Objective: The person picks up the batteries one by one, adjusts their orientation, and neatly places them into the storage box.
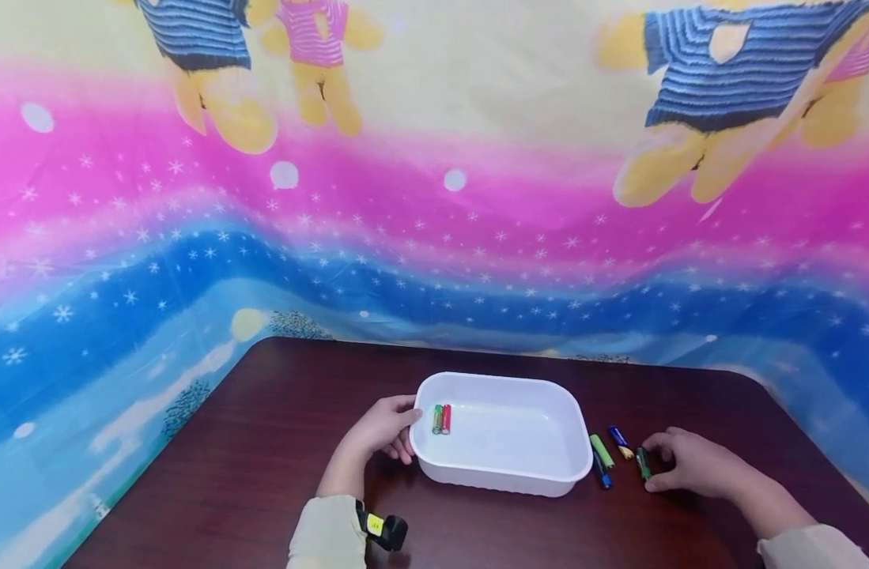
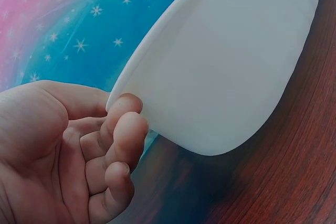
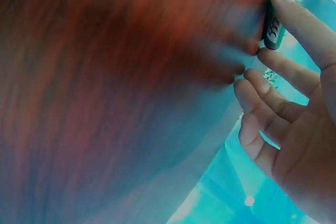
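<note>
We see the dark green battery at the right of the dark wooden table, in the grasp of the right hand, which is clearly the nearer of the two. Its long axis runs roughly near to far, leaning slightly. We judge that the thumb and forefinger pinch it by its two ends, forefinger at the far end and thumb at the near one; the other three fingers bend loosely, apart from it. We cannot tell whether the battery touches the table.

The relation that matters, as we judge it, is sideways: the white box lies to the left of the battery, its long side running across the battery's axis. Between them lie a light green battery and a blue battery, both just beside the box, and a blue-and-yellow battery, nearer the fingers.

At the box's opposite end, our left hand pinches the rim, thumb on top and bent fingers against the outer wall. Just inside that end, a green battery and a red battery lie side by side, also pointing near to far.
</note>
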Demonstrator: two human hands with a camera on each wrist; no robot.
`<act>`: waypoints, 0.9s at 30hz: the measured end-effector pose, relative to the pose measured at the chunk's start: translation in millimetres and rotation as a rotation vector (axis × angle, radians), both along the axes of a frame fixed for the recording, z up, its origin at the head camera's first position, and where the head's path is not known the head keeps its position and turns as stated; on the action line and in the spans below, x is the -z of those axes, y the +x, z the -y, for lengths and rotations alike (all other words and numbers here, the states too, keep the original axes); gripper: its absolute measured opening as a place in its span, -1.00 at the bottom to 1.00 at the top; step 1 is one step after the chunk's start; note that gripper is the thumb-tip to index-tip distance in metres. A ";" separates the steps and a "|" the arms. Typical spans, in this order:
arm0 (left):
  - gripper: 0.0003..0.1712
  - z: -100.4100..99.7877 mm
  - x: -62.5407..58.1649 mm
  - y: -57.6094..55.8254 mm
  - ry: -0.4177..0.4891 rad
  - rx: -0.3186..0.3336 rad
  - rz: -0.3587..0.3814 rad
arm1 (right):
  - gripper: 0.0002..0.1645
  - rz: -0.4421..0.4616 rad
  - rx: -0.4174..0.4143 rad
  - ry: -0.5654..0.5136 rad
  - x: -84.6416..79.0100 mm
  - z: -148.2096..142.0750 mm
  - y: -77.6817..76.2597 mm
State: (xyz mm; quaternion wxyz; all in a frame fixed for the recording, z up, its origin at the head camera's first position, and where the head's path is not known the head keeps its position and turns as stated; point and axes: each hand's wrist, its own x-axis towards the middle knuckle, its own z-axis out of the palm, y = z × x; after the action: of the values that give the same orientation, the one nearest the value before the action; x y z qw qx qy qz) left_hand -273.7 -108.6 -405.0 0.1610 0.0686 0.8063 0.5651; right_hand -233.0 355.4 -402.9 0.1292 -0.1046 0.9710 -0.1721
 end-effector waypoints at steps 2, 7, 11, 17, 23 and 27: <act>-0.47 -0.6 -0.6 0.3 0.003 -0.001 0.002 | -0.36 -0.007 0.001 0.012 -3.2 1.6 0.3; -0.47 0.7 -0.2 3.4 -0.014 -0.004 0.004 | -0.49 0.021 -0.036 0.015 -5.6 3.6 2.9; -0.48 0.8 -2.2 4.1 -0.021 0.004 0.000 | -0.49 0.016 -0.048 -0.038 -7.2 0.4 5.0; -0.47 0.1 -1.8 2.5 -0.025 0.002 0.003 | -0.40 -0.055 -0.009 -0.087 -8.8 -2.4 7.9; -0.47 -0.1 -1.1 3.5 -0.024 0.003 0.003 | -0.37 -0.116 0.023 -0.094 -9.0 1.1 10.4; -0.47 -0.5 -1.1 4.6 -0.024 0.000 0.005 | -0.40 -0.175 0.016 -0.094 -10.4 7.7 10.1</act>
State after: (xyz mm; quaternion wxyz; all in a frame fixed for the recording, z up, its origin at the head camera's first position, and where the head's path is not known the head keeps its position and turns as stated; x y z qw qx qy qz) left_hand -269.2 -108.1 -403.9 0.1640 0.0652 0.8126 0.5554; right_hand -223.0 347.8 -392.5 0.0375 -0.1176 0.9702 -0.2085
